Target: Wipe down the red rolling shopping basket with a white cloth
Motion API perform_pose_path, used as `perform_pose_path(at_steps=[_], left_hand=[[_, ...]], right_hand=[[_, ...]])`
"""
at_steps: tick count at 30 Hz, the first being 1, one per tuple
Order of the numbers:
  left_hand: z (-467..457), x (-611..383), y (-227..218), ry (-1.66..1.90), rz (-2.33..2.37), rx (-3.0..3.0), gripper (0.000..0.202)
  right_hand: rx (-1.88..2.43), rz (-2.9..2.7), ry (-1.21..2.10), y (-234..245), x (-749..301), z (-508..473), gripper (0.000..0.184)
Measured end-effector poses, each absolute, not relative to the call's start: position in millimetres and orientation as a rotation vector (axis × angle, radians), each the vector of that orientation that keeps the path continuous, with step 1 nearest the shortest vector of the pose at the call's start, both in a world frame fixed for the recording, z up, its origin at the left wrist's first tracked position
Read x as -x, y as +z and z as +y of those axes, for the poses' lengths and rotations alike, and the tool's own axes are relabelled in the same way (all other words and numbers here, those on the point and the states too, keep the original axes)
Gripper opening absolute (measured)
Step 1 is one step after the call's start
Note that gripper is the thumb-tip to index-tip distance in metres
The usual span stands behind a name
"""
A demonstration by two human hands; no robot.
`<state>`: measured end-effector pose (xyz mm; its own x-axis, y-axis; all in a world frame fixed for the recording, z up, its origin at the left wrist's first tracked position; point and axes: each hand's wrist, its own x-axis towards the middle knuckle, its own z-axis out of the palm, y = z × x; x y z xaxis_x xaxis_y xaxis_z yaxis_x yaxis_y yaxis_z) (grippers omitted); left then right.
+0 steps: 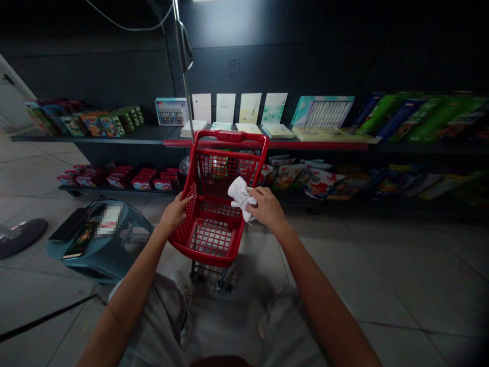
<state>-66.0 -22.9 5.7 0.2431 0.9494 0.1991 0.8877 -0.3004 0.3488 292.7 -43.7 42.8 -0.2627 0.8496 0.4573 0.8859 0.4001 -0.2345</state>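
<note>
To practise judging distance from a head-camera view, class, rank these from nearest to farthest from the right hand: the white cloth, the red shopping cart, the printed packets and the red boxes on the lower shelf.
1. The white cloth: gripped in the right hand.
2. The red shopping cart: just left of the hand.
3. The printed packets: lower shelf, ahead and rightward.
4. The red boxes: same shelf, far left.

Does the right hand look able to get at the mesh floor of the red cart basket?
Probably yes: the right hand, holding a white cloth, is over the red cart basket's open top, nothing between it and the mesh floor.
</note>
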Motion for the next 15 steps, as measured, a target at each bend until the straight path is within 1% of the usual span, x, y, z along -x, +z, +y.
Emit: perform_pose_path(at_steps=[2,6,8,11,15], left_hand=[[-20,72,4,0.585,1.726,-2.355,0.072],[-6,87,2,0.638,1.643,-2.388,0.070],[4,97,3,0.652,1.609,-2.409,0.065],[9,106,9,0.693,1.672,-2.407,0.054],[-33,87,20,0.882,1.803,-2.449,0.041]], right_hand=[[1.383,-2.128,-0.107,35,-291,-39,0.035],[1.293,-2.162,-0.002,26,-283,-32,0.027],[1.291,-2.186,-0.001,25,-277,-31,0.020],[1.310,-2.206,-0.077,29,-267,-33,0.016],[1.370,-2.188,-0.150,31,-255,-36,0.015]])
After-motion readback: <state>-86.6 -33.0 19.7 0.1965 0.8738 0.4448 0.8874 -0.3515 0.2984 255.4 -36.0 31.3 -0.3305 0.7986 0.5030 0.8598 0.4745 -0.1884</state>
